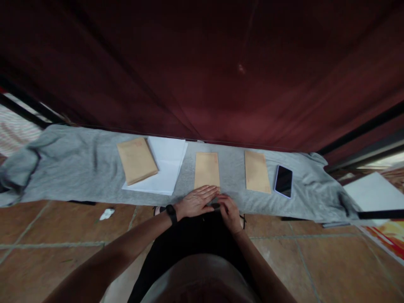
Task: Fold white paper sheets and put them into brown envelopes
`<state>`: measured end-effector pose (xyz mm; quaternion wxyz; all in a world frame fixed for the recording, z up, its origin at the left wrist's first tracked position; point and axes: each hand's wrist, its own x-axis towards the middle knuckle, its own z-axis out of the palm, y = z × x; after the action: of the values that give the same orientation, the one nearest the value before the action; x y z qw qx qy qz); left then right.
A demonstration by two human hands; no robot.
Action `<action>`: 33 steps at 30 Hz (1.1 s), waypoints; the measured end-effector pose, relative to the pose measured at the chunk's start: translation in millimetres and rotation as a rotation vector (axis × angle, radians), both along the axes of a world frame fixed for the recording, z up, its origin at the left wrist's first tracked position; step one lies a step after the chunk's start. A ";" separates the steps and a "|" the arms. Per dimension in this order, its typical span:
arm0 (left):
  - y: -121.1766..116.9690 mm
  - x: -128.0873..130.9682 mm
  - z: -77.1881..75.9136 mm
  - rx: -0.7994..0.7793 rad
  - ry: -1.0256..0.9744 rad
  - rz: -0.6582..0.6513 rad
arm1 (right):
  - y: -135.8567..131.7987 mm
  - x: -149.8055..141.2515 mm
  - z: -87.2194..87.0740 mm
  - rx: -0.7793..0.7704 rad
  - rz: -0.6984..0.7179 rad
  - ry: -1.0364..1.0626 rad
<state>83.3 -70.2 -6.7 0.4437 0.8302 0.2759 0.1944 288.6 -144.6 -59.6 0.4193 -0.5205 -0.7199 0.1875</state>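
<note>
A tan paper envelope (206, 169) lies in front of me on the grey cloth, its near end covered by my left hand (196, 202). That hand rests flat with its fingers stretched out toward the right, and a dark band circles the wrist. My right hand (230, 212) is at the envelope's near right corner, with bent fingers close to my left fingertips. Whatever its fingertips pinch is hidden. To the right lies another tan envelope (257, 171). A stack of tan envelopes (137, 160) sits on white paper sheets (167, 162) at the left.
Grey cloth (78, 168) covers the narrow surface. A phone (283, 182) with a pale case lies on it at the right. Dark red sheeting (202, 84) rises behind the far edge. Crumpled white tissue (107, 213) is on the tiled floor (63, 261).
</note>
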 end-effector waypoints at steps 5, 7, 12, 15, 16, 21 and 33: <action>-5.4 -5.8 -9.4 0.059 -0.080 0.028 | 36.1 10.1 8.8 -0.094 0.127 -0.128; -5.7 -6.5 -15.9 0.074 -0.050 0.023 | 53.7 11.5 10.5 -0.101 0.196 -0.236; -5.0 -7.1 -24.2 0.151 0.039 -0.026 | 93.2 14.7 9.0 -0.080 0.253 -0.479; -4.4 -7.7 -27.0 0.347 0.189 -0.113 | 115.2 16.7 8.3 -0.110 0.258 -0.636; -4.1 -7.9 -27.8 0.406 0.241 -0.135 | 122.1 17.0 8.0 -0.122 0.253 -0.676; -3.3 -8.4 -29.1 0.564 0.336 -0.164 | 151.8 16.4 5.2 -0.144 0.181 -0.731; -2.6 -8.8 -30.9 0.625 0.312 -0.141 | 150.2 10.4 1.9 -0.101 0.141 -0.778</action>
<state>74.5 -72.8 -37.7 0.1333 0.9625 0.2096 0.1093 299.0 5.6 -57.7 0.0754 -0.5218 -0.8488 0.0397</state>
